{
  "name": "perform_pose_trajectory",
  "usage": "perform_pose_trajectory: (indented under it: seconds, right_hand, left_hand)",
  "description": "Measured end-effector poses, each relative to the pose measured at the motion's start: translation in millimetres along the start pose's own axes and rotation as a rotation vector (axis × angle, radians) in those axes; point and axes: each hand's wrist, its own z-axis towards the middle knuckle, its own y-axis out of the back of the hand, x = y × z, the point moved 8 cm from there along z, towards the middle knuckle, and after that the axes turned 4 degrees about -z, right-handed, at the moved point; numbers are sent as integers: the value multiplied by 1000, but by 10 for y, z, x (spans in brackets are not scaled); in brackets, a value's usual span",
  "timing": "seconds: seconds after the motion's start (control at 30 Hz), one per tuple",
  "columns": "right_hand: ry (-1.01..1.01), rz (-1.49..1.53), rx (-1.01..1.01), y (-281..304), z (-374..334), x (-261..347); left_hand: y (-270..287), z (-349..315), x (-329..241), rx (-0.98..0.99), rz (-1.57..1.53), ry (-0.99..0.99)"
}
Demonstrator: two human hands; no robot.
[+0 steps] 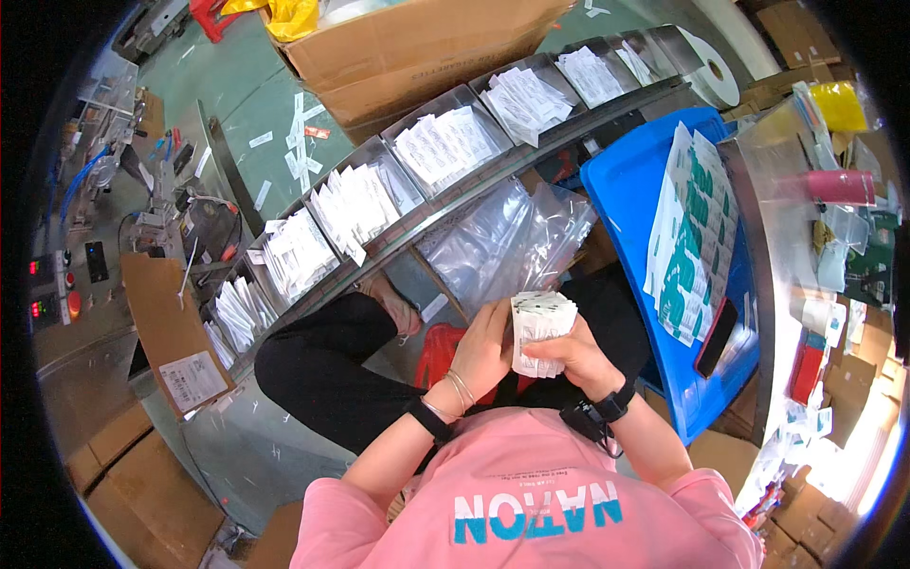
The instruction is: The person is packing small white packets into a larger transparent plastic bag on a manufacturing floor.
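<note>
A thick stack of small white printed packets (538, 327) is held between my two hands above my lap. My left hand (486, 343) presses along the stack's left side, its fingers partly hidden behind it. My right hand (580, 358) wraps the right side, with the thumb across the front. Ahead of my hands, a slanting conveyor (417, 224) carries a row of compartments filled with similar white packets (443, 147). Clear plastic bags (512, 237) lie just beyond the stack, under the conveyor's near edge.
To the right, a blue tray (621, 204) holds green-and-white printed sheets (697, 228) and a phone (716, 339). A large cardboard box (417, 62) stands behind the conveyor. Machinery (180, 223) and a cardboard flap (171, 322) are at left. A white roll (709, 71) sits at the conveyor's far end.
</note>
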Motion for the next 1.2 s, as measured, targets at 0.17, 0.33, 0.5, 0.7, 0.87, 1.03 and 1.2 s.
perform_pose_trajectory:
  seconds: [0.17,0.33,0.5,0.7,0.87,1.03,1.2]
  right_hand:
    - [10,-57,30,70,-98,6]
    - [-24,-49,112,17,-138,106]
    - [14,-109,104,46,-190,124]
    - [53,-141,-45,250,-180,124]
    - [-116,-352,-321,755,-332,-112]
    - [-105,-383,-404,788,-420,-73]
    - [-5,-284,-460,596,-515,252]
  left_hand:
    - [-10,14,-11,75,5,64]
    - [24,55,-101,-29,-12,17]
    - [65,55,-44,-86,-84,134]
    - [221,14,189,-331,-213,257]
    - [334,82,250,-515,-400,366]
    - [-43,185,-208,-376,-222,194]
    - [-254,182,-498,-246,16,-22]
